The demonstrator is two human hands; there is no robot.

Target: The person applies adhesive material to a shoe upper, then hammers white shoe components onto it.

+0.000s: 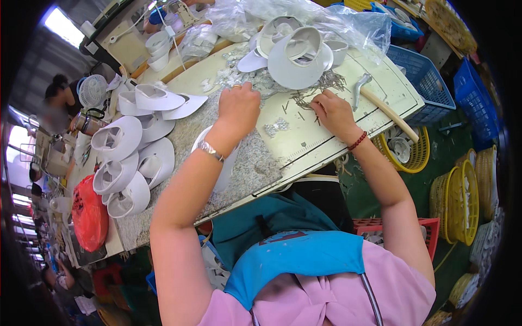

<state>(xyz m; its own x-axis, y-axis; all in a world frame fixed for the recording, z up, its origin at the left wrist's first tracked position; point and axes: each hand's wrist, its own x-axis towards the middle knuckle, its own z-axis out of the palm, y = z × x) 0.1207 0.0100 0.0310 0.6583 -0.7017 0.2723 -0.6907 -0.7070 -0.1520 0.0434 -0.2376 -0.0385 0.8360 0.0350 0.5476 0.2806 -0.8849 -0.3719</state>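
Observation:
My left hand (239, 106) is closed above the table, its fingers curled away so that anything in them is hidden. Just beyond it lies a heap of silvery sparkling bows (232, 76). My right hand (335, 115) has thumb and fingers pinched together at the edge of a pile of thin dark metal pins (302, 99); what is between the fingertips is too small to make out. A single silvery bow (276, 127) lies between the hands. Partly hidden under my left forearm is a curved white piece (225, 171). A hammer (389, 107) with a wooden handle lies right of my right hand.
White visor-shaped pieces (297, 60) are stacked at the back, with more (117, 138) at the left beside a red plastic bag (89, 212). Clear plastic sheeting (353, 24) covers the far edge. Blue crates (421, 76) and yellow baskets (416, 155) stand at the right.

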